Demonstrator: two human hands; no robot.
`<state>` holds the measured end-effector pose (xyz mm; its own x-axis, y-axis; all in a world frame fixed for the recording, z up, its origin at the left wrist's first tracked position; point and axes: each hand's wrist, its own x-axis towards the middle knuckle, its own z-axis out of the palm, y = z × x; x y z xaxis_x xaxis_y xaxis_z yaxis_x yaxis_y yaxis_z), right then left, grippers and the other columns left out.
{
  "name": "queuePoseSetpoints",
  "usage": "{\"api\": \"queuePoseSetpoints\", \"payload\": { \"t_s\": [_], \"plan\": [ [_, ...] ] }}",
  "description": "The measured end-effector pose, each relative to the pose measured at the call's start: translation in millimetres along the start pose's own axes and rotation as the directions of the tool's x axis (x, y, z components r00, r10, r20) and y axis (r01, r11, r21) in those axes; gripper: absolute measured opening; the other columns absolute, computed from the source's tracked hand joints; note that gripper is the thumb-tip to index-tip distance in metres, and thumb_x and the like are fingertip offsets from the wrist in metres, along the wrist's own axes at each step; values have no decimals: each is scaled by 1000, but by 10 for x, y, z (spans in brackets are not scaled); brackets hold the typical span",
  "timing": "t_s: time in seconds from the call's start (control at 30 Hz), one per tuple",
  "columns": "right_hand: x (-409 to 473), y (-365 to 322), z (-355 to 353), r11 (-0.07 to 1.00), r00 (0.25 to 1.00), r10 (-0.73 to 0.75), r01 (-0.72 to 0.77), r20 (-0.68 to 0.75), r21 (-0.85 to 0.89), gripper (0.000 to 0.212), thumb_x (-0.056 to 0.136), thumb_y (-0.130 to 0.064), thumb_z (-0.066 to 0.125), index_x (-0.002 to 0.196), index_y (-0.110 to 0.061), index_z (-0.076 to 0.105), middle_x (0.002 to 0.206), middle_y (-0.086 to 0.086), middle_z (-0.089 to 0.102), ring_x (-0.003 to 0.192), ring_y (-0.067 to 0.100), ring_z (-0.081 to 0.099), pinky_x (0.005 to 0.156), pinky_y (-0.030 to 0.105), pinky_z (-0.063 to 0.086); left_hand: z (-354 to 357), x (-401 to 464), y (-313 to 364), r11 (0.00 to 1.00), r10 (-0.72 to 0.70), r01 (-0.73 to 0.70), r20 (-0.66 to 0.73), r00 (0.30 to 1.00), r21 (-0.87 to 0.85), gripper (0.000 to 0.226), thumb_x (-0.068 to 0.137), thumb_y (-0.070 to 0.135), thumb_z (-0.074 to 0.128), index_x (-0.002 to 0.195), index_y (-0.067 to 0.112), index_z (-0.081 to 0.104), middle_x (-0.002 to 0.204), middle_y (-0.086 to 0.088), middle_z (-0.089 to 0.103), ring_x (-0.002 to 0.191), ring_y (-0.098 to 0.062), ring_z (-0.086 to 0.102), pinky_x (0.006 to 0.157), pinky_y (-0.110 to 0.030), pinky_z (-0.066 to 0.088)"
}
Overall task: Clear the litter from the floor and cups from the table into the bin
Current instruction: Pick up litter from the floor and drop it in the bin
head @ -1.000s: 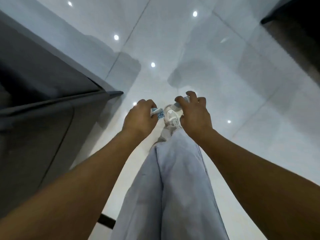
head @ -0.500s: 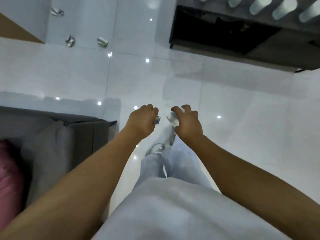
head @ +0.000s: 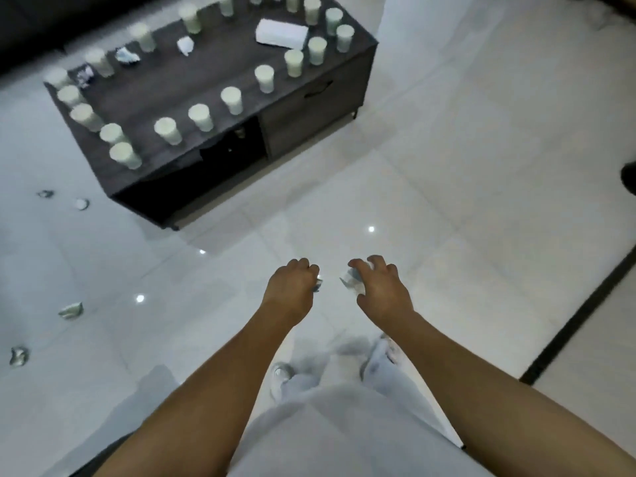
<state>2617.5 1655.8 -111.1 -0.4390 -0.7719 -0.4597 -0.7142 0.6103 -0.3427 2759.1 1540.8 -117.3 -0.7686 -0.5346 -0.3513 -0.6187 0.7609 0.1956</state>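
Litter, crumpled white-and-blue paper scraps: one wad (head: 351, 283) pinched in the curled fingers of the right hand (head: 380, 290), a smaller bit (head: 318, 285) pinched in the left hand (head: 290, 290), both held at centre frame above the glossy white tiled floor (head: 447, 201). Step in hand, by judgement: carrying collected scraps to the bin, which is nowhere in view, so the next move calls for finding it. Remaining: four crushed scraps at left frame, among them one (head: 71, 310) at mid-left and one (head: 19, 356) lower left. White paper cups (head: 167, 130), many, upright round the edge of the dark grey low table (head: 309, 108) at upper left, with more scraps and a white tissue pack (head: 281, 33) on top. Nothing obstructs the open floor ahead.
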Motion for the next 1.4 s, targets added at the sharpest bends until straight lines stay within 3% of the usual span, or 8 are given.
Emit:
{"api": "queuePoseSetpoints", "payload": {
  "t_s": [0.3, 0.53, 0.87, 1.07, 1.4],
  "plan": [
    [70, 2598, -1110, 933, 940, 328, -306, -98, 191, 57, 84, -5, 58, 131, -33, 42, 138, 1, 36, 118, 24, 39, 67, 28, 43, -89, 1758, 2592, 938, 332, -334, 29, 943, 98, 22, 91, 11, 47, 111, 15, 55, 108, -3, 55, 97, -20, 52, 69, -25, 33],
    [179, 3905, -1837, 814, 834, 535, -469, -130, 344, 57, 85, -6, 56, 133, -33, 42, 139, 0, 35, 123, 23, 37, 70, 29, 43, -305, 2779, 4002, 832, 534, -538, 63, 843, 137, 25, 86, 6, 48, 109, 13, 57, 104, -4, 57, 94, -20, 53, 65, -24, 30],
    [1168, 5185, -2872, 673, 707, 695, -574, -132, 468, 53, 88, -9, 57, 133, -32, 43, 138, 1, 36, 122, 23, 37, 74, 31, 47, -732, 4699, 5196, 730, 649, -670, 171, 741, 133, 26, 88, 10, 53, 114, 12, 55, 109, -5, 56, 98, -20, 52, 68, -23, 33],
    [1645, 5850, -3557, 642, 677, 724, -596, -128, 483, 59, 84, -7, 60, 133, -33, 41, 138, 0, 35, 122, 21, 37, 71, 29, 46, -1112, 5699, 5881, 663, 718, -735, 158, 678, 143, 23, 92, 12, 47, 113, 13, 57, 108, -4, 57, 98, -20, 52, 67, -25, 35],
    [2018, 7795, -4370, 555, 615, 786, -658, -62, 509, 63, 85, -6, 60, 137, -34, 38, 139, 0, 34, 123, 21, 35, 73, 28, 45, -1142, 7101, 7850, 608, 747, -779, 224, 626, 151, 23, 91, 15, 47, 112, 16, 55, 109, -2, 54, 102, -20, 52, 68, -27, 36]
  ]
}}
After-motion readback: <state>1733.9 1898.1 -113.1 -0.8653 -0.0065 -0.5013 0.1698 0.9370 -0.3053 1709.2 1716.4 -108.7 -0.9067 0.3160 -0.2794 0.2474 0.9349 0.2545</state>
